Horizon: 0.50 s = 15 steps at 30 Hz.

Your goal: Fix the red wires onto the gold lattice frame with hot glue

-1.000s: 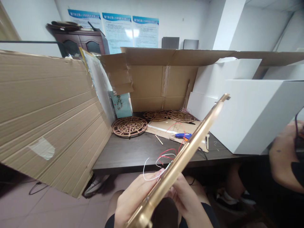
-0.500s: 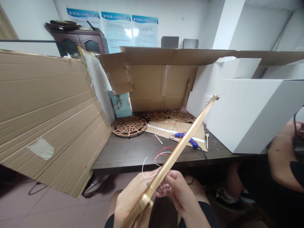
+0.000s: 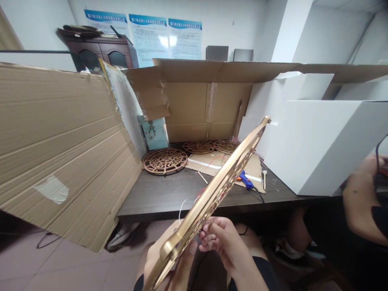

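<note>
Gold fretwork panel (image 3: 216, 192) rotated further, left hand (image 3: 182, 262), right hand (image 3: 220, 242), posters (image 3: 160, 36) unreadable

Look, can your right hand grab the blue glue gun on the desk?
Probably not yet. The right hand is holding the gold lattice frame, and the blue glue gun lies well beyond it on a cardboard sheet across the dark desk. Letting go and leaning forward might work; nothing else seems in the way.

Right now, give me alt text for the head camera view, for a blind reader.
The left hand and right hand hold a gold-rimmed openwork lattice panel, tilted, close to the camera. Beyond it, a dark table holds three round lattice discs and a blue glue gun, with a cardboard sheet leaning at left.
</note>
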Available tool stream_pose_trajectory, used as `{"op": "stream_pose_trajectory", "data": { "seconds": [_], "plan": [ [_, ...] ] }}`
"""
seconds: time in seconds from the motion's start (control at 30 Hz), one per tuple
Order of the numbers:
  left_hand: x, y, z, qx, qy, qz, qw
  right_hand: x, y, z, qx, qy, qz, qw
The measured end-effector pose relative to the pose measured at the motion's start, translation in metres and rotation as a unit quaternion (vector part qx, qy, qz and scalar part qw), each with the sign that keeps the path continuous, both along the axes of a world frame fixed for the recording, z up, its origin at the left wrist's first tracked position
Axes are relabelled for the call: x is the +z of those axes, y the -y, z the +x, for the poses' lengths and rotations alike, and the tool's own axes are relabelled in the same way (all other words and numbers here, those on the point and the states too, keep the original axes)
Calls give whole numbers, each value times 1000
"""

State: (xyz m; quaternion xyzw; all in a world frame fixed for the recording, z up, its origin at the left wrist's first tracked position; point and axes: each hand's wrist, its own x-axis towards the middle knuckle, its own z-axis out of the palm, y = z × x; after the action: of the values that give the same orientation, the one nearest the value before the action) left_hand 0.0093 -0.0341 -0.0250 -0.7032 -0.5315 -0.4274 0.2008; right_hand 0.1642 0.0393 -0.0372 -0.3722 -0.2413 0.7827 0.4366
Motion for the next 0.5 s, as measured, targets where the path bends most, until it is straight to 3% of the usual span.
{"op": "stream_pose_trajectory", "data": {
  "seconds": [0.33, 0.5],
  "plan": [
    [-5, 1, -13, -1, -77, -2, 997, 8, 2, 0, 12, 7, 13, 1000],
    [0, -5, -31, -44, -146, 24, 988, 10, 2, 0, 6, 17, 10, 1000]
  ]
}}
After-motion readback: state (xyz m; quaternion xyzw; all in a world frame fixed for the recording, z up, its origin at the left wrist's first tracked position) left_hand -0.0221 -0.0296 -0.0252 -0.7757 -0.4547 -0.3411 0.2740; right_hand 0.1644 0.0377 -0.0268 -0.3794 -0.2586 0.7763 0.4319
